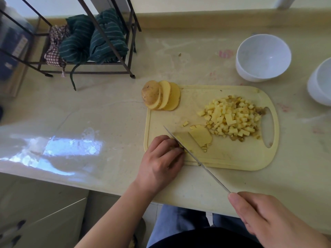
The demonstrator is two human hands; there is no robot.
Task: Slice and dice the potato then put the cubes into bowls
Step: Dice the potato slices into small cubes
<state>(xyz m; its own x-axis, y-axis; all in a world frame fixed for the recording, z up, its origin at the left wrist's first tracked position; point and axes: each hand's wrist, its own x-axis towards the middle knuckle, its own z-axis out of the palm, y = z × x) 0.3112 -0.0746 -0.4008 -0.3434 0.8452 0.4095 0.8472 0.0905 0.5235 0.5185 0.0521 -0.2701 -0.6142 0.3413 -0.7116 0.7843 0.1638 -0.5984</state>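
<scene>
Just potato slice [200, 136] beside left hand [161, 158]

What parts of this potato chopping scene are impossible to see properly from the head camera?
- Knife handle: hidden inside the right hand.
- Left hand fingertips and the potato piece they hold: covered by the hand and blade.
- Second bowl: cut off by the right edge, so its inside is unseen.
- Cloths on the rack: blurred, partly behind bars.
</scene>
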